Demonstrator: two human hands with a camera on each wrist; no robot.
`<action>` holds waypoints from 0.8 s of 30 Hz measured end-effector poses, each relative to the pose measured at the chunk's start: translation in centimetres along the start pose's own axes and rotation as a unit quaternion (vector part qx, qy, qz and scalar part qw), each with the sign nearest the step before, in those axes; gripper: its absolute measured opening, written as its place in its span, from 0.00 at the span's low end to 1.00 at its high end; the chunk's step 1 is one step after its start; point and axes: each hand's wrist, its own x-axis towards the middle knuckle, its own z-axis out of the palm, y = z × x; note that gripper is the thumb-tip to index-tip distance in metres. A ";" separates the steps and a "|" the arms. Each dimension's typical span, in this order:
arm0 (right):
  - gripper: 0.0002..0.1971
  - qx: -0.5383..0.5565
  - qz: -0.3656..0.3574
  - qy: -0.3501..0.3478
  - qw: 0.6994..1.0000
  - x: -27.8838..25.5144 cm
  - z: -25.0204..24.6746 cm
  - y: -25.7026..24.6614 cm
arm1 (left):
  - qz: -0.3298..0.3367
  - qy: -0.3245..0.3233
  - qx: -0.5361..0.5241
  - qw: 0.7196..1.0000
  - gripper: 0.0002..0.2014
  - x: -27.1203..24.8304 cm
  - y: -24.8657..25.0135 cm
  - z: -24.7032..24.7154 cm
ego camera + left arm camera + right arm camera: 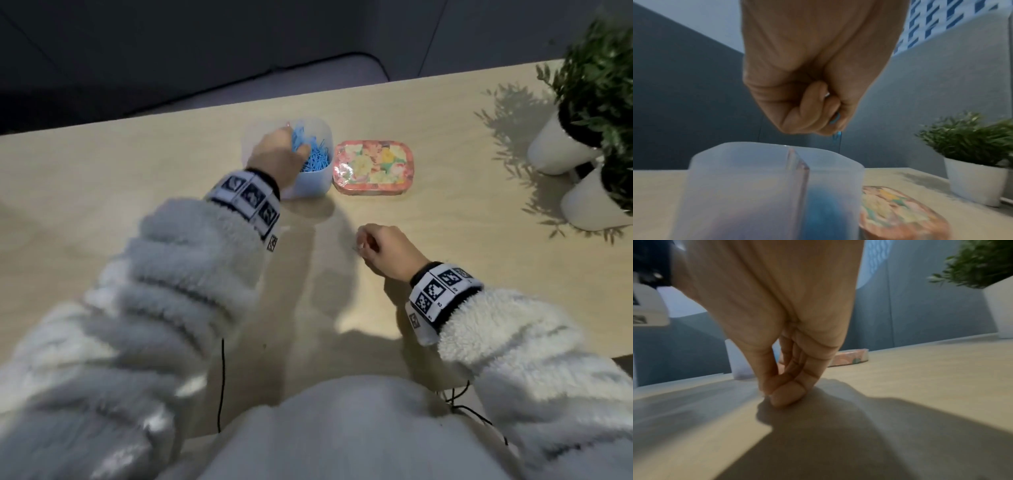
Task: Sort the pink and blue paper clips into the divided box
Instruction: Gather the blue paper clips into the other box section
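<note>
The translucent divided box (315, 185) stands at the middle back of the table. Its right compartment holds a heap of blue paper clips (317, 159). My left hand (277, 150) hovers over the box and hides the left compartment. In the left wrist view its curled fingers (824, 128) grip blue clips, and one clip (837, 137) pokes out below them, above the divider (799, 162). My right hand (363, 245) is down on the table, nearer to me. Its fingertips (781, 394) pinch together against the wood on a small pale clip, barely visible.
A floral tin (373, 168) lies just right of the box. Two white pots with green plants (582, 137) stand at the table's right end. The table's far edge runs close behind the box. Black cords hang by my body.
</note>
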 end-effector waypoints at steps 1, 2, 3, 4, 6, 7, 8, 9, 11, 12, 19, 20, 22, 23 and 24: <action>0.07 0.009 0.006 0.009 1.000 -0.2 -0.2 0.1 | -0.016 -0.003 0.018 1.000 0.18 1.2 0.5 -0.1; 0.10 0.014 0.010 0.021 1.000 -0.4 -0.4 0.2 | -0.032 -0.011 0.032 0.999 0.19 2.2 1.0 -0.2; 0.11 0.019 0.011 0.034 0.999 -0.6 -0.7 0.2 | -0.052 -0.028 0.030 0.998 0.19 2.9 1.4 -0.1; 0.12 0.025 0.007 0.047 0.999 -0.7 -0.9 0.2 | -0.075 -0.051 0.003 0.996 0.18 3.3 1.8 -0.1; 0.11 0.036 -0.005 0.065 0.997 -1.0 -1.4 0.0 | -0.110 -0.083 -0.044 0.989 0.16 3.5 2.4 -0.2; 0.10 0.041 -0.014 0.070 0.997 -1.0 -1.7 -0.3 | -0.109 -0.088 -0.054 0.989 0.16 3.6 2.5 -0.3; 0.09 0.045 -0.021 0.075 0.996 -1.0 -2.0 -0.5 | -0.104 -0.089 -0.069 0.988 0.16 3.8 2.4 -0.4; 0.08 0.050 -0.029 0.079 0.995 -0.9 -2.2 -0.8 | -0.104 -0.093 -0.086 0.987 0.17 3.9 2.3 -0.7; 0.07 0.058 -0.048 0.087 0.993 -0.4 -2.7 -1.8 | -0.089 -0.072 -0.109 0.987 0.15 3.9 1.7 -1.4; 0.07 0.057 -0.059 0.094 0.992 0.1 -3.0 -2.4 | -0.073 -0.040 -0.128 0.988 0.11 3.8 1.0 -1.7; 0.07 0.028 -0.148 0.154 0.977 7.6 -4.5 -9.3 | -0.065 0.089 -0.098 0.989 0.22 2.3 -6.8 -1.2; 0.07 0.032 -0.158 0.155 0.975 8.6 -4.5 -10.5 | -0.083 0.050 -0.132 0.986 0.21 2.0 -7.4 -0.8; 0.07 0.048 -0.164 0.140 0.975 10.2 -4.2 -12.8 | -0.106 -0.026 -0.228 0.967 0.20 1.1 -8.3 -0.2; 0.07 0.054 -0.160 0.130 0.977 10.8 -3.8 -13.6 | -0.113 -0.050 -0.263 0.957 0.20 0.5 -8.4 0.0; 0.07 0.059 -0.154 0.119 0.979 11.3 -3.5 -14.2 | -0.117 -0.062 -0.288 0.949 0.20 0.2 -8.4 0.1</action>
